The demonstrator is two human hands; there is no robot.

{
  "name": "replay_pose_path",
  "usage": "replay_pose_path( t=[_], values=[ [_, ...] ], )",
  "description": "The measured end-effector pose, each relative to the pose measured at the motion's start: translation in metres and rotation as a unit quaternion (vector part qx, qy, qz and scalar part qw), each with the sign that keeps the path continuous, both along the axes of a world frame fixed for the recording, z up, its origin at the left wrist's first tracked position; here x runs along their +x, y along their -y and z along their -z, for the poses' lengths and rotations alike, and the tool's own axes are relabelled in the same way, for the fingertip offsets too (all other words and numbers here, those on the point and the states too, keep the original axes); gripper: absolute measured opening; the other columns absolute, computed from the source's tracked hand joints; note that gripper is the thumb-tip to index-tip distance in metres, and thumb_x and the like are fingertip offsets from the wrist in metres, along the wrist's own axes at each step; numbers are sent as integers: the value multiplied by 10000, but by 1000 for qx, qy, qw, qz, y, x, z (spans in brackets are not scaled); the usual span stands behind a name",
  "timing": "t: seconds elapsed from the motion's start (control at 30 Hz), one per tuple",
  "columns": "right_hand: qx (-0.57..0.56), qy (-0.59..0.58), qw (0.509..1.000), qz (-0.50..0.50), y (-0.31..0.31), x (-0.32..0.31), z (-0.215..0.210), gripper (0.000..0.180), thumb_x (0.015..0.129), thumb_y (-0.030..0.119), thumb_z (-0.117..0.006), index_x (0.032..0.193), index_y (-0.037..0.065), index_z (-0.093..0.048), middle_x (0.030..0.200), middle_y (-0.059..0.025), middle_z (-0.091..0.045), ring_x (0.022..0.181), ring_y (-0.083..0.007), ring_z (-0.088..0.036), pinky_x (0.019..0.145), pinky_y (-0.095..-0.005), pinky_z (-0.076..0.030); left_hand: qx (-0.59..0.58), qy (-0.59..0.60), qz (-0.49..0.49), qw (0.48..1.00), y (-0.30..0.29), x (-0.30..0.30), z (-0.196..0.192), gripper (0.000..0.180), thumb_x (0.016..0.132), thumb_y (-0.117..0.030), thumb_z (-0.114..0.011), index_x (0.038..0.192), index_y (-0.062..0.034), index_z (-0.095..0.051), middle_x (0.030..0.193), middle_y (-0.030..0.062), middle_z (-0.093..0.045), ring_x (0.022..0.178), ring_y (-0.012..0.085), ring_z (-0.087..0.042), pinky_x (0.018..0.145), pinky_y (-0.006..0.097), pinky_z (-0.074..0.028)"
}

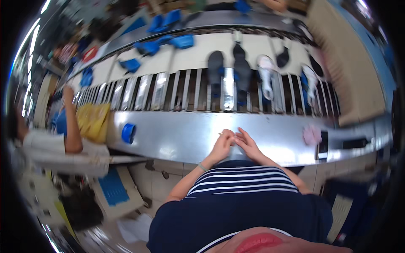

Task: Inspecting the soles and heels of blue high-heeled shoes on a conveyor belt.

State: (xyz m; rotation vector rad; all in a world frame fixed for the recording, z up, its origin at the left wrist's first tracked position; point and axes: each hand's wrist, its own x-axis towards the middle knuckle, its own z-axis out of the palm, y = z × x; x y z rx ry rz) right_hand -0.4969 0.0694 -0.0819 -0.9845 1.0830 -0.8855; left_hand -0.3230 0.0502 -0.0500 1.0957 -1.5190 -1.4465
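Over the near edge of the metal table (177, 135), my two hands meet in front of my body. My left hand (223, 144) has its fingers curled in, with a ring on one finger; whatever may be pinched in it is hidden or too small to see. Its fingertips touch my right hand (249, 145), whose index finger is stretched out and whose other fingers bend loosely toward the left. Beyond them lie a dark shoe sole (215, 65) and a second dark sole (241, 69), toes pointing away, on the slatted conveyor (179, 90).
Silvery-white shoe pieces (265, 71) lie farther right on the conveyor; blue shaped pieces (182, 41) sit beyond. A blue cup-like piece (128, 133), yellow bag (93, 120), pink cloth (312, 135) and black strip (355, 143) rest along the table. Another person's arm (72, 126) is at left.
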Motion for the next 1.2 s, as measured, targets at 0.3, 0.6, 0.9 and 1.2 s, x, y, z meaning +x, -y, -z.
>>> replay_pose_path(
  t=[0.3, 0.6, 0.9, 1.2],
  values=[
    [17, -1, 999, 41, -15, -19, -15, 716, 985, 357, -605, 1536, 51, -266, 1472, -308, -391, 1375, -358, -413, 1096, -414, -383, 196, -104, 33, 975, 3, -20, -26, 183, 1003, -92, -531, 1088, 50, -609, 1024, 109, -663, 891, 187, -660, 807, 309, -570],
    [-44, -38, 996, 69, -21, -25, -10, 660, 990, 257, -612, 1535, 81, -285, 1442, -263, -439, 1345, -314, -448, 1074, -395, -403, 228, -134, 24, 964, 1, -36, -37, 179, 984, -106, -594, 1043, 59, -633, 972, 133, -680, 875, 226, -684, 849, 351, -576],
    [-89, -103, 987, 81, -21, -35, -6, 694, 978, 256, -629, 1545, 94, -264, 1463, -244, -434, 1368, -334, -425, 1048, -422, -423, 341, -185, 98, 916, 9, -35, -36, 247, 1017, -148, -535, 1080, 71, -631, 1047, 165, -665, 985, 249, -669, 966, 384, -541],
    [-84, 15, 994, 62, -20, -37, -4, 701, 990, 216, -612, 1566, 123, -223, 1501, -260, -367, 1403, -301, -372, 1079, -389, -391, 398, -278, 184, 855, 12, -42, -36, 423, 1049, -246, -456, 1260, 113, -529, 1255, 223, -592, 1202, 281, -569, 1096, 395, -433]
  ],
)
